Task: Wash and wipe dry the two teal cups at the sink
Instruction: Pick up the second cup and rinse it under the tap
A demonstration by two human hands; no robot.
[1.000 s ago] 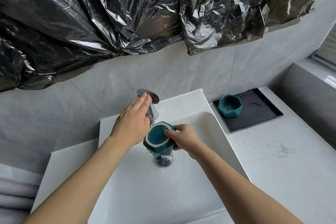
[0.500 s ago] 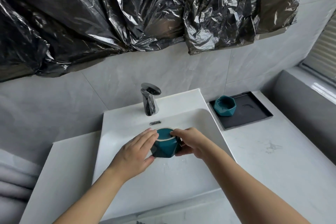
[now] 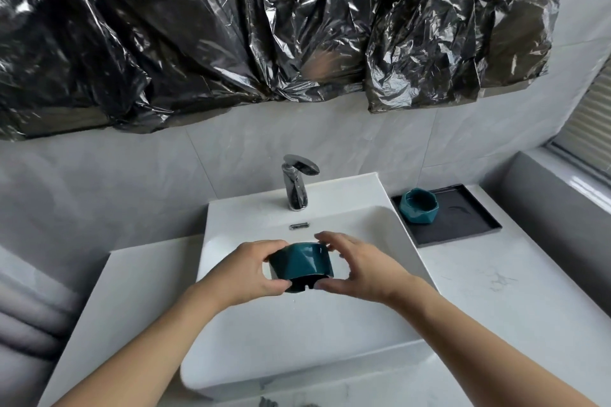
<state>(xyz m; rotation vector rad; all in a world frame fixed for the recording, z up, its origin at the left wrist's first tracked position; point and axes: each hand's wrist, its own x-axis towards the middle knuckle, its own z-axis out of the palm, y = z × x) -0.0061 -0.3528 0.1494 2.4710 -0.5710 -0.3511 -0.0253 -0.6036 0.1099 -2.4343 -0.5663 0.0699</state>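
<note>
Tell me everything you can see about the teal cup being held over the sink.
The held teal cup is glossy, faceted, ceramic-looking, and low and wide. It is tipped on its side, its notched base toward the camera, above the white basin. The left hand and right hand grip it from either side. Nothing else touches it.

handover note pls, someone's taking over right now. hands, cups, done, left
Left hand and right hand: both grip the held teal cup, tipped on its side over the sink.
Second teal cup: upright on the black tray, right of the sink.
Faucet: no water seen running.
Done: the held cup looks rinsed; drops fall beneath it.
Left: wipe it dry, then wash and dry the tray cup. No cloth in view.
</note>
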